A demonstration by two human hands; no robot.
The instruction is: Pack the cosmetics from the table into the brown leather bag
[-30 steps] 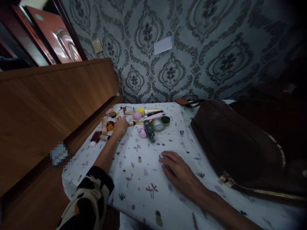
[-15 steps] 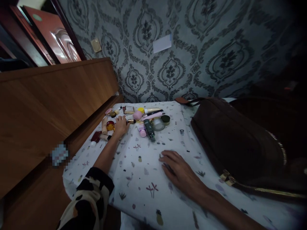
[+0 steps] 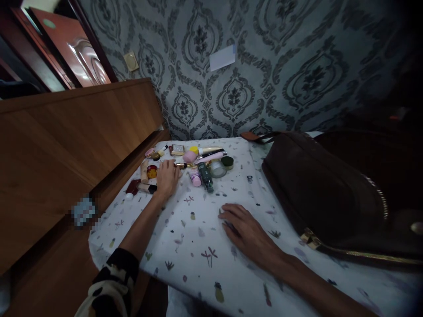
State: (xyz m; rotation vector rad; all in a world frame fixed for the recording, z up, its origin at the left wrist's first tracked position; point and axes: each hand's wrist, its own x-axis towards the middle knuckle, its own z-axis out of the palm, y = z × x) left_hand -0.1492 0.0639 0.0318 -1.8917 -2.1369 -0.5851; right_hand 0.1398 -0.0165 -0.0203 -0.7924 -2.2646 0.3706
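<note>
My left hand point(image 3: 168, 177) is down among the cosmetics at the far left of the table, fingers loosely bent and pointing forward. A black-and-gold tube point(image 3: 183, 165) lies just right of its fingertips. An amber jar with a red lid point(image 3: 152, 171) and a beige tube point(image 3: 144, 171) are to its left, with a black-capped bottle point(image 3: 147, 188) by the wrist. What lies under the palm is hidden. My right hand point(image 3: 239, 222) rests on the printed tablecloth point(image 3: 194, 233), fingers spread. Beyond it lie a dark green bottle point(image 3: 205, 177) and a pink-capped tube point(image 3: 195, 177).
A large dark brown bag point(image 3: 317, 198) with a gold zip takes up the right side. At the back lie a pink sponge point(image 3: 189, 157), a clear round container point(image 3: 218, 169) and a dark-lidded jar point(image 3: 227, 163). A wooden panel point(image 3: 82, 145) borders the left.
My left hand has settled lower and flatter over the cosmetics, and its sleeve sits further back toward me. My right hand stays in place. The view has shifted slightly.
</note>
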